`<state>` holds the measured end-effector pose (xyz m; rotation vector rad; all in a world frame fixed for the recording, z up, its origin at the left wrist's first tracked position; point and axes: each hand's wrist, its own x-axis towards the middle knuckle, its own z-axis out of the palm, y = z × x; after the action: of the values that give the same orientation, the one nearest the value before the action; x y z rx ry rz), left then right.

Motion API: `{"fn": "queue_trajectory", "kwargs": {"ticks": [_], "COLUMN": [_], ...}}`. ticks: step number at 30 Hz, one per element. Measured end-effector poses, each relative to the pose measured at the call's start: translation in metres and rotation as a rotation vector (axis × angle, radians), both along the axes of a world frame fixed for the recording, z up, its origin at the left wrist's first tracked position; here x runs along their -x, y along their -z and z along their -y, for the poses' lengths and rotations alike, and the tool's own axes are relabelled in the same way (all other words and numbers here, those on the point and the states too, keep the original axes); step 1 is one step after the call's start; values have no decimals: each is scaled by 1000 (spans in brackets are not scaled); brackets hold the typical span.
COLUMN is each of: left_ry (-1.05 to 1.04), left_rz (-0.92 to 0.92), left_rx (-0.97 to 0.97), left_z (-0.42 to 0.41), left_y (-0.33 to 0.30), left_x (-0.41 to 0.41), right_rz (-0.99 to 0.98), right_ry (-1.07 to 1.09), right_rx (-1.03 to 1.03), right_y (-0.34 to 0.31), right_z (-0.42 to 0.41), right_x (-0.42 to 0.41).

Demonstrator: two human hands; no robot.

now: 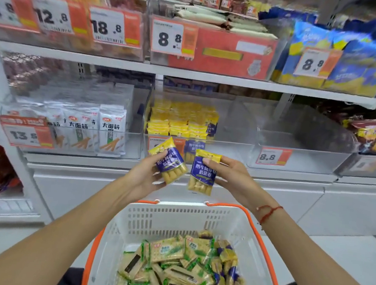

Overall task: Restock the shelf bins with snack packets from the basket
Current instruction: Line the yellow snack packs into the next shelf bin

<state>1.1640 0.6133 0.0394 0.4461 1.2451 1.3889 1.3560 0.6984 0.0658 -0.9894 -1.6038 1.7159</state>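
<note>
Each of my hands holds a yellow-and-blue snack packet in front of the lower shelf. My left hand grips one packet, tilted to the left. My right hand grips a second packet, nearly upright. Just behind them stands a clear shelf bin, with several matching yellow packets stacked in its left half. Below my arms sits a white basket with orange handles, holding several green-edged and blue-edged snack packets.
A clear bin of white packets stands left of the yellow stack. To the right is a clear bin with an 8.8 tag, then brown packets. The upper shelf carries price-tagged bins and blue bags.
</note>
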Motion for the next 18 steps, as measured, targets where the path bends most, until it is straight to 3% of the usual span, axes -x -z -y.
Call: {"fn": "queue_trajectory", "kwargs": {"ticks": [3, 8, 13, 18], "left_ry": [25, -26, 166, 315], "left_rz": [7, -300, -145, -144], "left_rx": [59, 148, 140, 101], "left_z": [-4, -3, 3, 4], "left_y": [3, 10, 8, 13], "left_x": [-10, -15, -12, -6], "right_rz": [69, 188, 67, 199], "right_ry": [-51, -54, -10, 108], "right_rx": [12, 91, 101, -191], "right_y": [2, 8, 17, 34], "right_z": [4, 0, 12, 12], "right_x": [12, 19, 25, 38]}}
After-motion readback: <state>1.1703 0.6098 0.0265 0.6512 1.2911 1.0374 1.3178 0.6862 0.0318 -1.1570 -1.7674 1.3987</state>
